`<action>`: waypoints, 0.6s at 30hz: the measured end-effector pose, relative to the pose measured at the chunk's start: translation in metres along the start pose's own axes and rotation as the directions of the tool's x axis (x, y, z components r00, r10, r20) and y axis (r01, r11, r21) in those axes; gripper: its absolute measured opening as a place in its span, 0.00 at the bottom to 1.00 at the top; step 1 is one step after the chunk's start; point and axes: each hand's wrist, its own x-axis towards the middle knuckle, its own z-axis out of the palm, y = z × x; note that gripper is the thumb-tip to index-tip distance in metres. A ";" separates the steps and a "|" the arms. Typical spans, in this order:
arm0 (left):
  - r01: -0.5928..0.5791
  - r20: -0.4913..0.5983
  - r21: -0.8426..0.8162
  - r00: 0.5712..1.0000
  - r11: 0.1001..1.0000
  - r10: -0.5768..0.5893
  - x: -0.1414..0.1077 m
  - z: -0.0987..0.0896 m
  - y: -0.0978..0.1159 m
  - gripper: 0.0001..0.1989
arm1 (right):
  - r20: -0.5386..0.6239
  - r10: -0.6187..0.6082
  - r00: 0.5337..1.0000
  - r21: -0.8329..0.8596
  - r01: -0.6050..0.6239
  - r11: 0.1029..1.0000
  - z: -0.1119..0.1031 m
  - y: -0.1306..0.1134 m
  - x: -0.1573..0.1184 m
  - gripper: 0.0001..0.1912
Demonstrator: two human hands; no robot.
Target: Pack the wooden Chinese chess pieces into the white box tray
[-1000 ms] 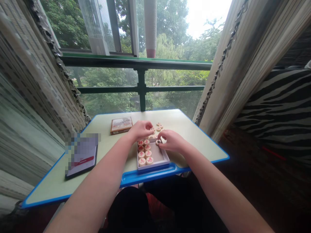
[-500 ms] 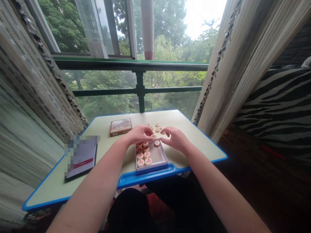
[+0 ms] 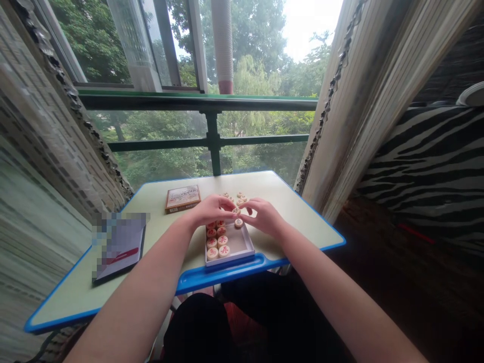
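Over the far part of a shallow open box tray (image 3: 236, 245), my left hand (image 3: 212, 209) and my right hand (image 3: 263, 216) meet at a round Chinese chess piece (image 3: 236, 211) with a dark character. Thumb and fingers of both hands pinch it from either side. Just below it, a second dark-lettered piece (image 3: 238, 223) lies in the tray's right half. Along the tray's left side sit two columns of red-lettered chess pieces (image 3: 223, 251); my left hand hides their far end. More loose pieces (image 3: 241, 196) lie on the table beyond my fingers.
A brown printed box lid (image 3: 183, 197) lies on the table at the back left. Nearer on the left is a tablet (image 3: 123, 252), partly blurred. The pale table (image 3: 302, 222) has a blue edge and a blue front groove. Behind stand a green railing and window.
My right hand's fingers have closed in to the left onto the chess piece by my left hand. The whole view has shifted slightly.
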 end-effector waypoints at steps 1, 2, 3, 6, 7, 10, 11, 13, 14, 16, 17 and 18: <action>-0.004 0.006 -0.010 1.000 1.000 0.004 0.000 0.000 -0.001 0.24 | -0.001 0.002 1.000 0.004 -0.002 1.000 -0.001 0.000 0.000 0.08; -0.008 0.009 -0.017 1.000 1.000 0.008 0.000 0.000 -0.002 0.24 | 0.001 0.007 1.000 0.008 -0.007 1.000 -0.002 0.000 0.000 0.09; -0.012 0.008 -0.019 1.000 1.000 0.012 0.000 0.000 -0.002 0.24 | 0.006 0.014 1.000 0.011 -0.014 1.000 -0.003 -0.001 0.000 0.09; -0.012 0.000 0.002 1.000 1.000 0.012 0.002 0.001 -0.004 0.22 | 0.031 0.041 0.999 0.023 -0.042 0.999 -0.004 -0.002 0.000 0.09; -0.010 -0.004 0.022 1.000 1.000 0.011 0.002 0.002 -0.004 0.21 | 0.045 0.052 0.998 0.027 -0.053 0.998 -0.005 -0.002 0.000 0.09; -0.001 -0.021 0.097 1.000 0.995 0.003 0.003 0.005 -0.003 0.18 | 0.102 0.083 0.991 0.036 -0.087 0.996 -0.006 -0.004 0.000 0.09; 0.003 -0.028 0.120 1.000 0.993 0.001 0.003 0.006 -0.003 0.18 | 0.122 0.088 0.989 0.039 -0.093 0.995 -0.006 -0.004 0.000 0.08; 0.003 -0.029 0.156 1.000 0.988 0.001 0.003 0.006 -0.002 0.17 | 0.154 0.094 0.984 0.045 -0.102 0.994 -0.006 -0.004 0.000 0.08; 0.000 -0.025 0.172 1.000 0.985 0.005 0.003 0.006 -0.002 0.17 | 0.164 0.098 0.982 0.048 -0.107 0.993 -0.006 -0.004 0.000 0.08; -0.017 -0.011 0.204 1.000 0.979 0.020 0.004 0.006 -0.003 0.18 | 0.179 0.110 0.978 0.050 -0.121 0.991 -0.005 -0.004 0.001 0.08; -0.031 -0.001 0.216 0.999 0.976 0.032 0.005 0.007 -0.004 0.18 | 0.188 0.117 0.975 0.048 -0.128 0.991 -0.005 -0.003 0.001 0.09; -0.046 0.009 0.224 0.999 0.973 0.045 0.005 0.007 -0.005 0.19 | 0.198 0.123 0.972 0.045 -0.134 0.990 -0.005 -0.003 0.001 0.09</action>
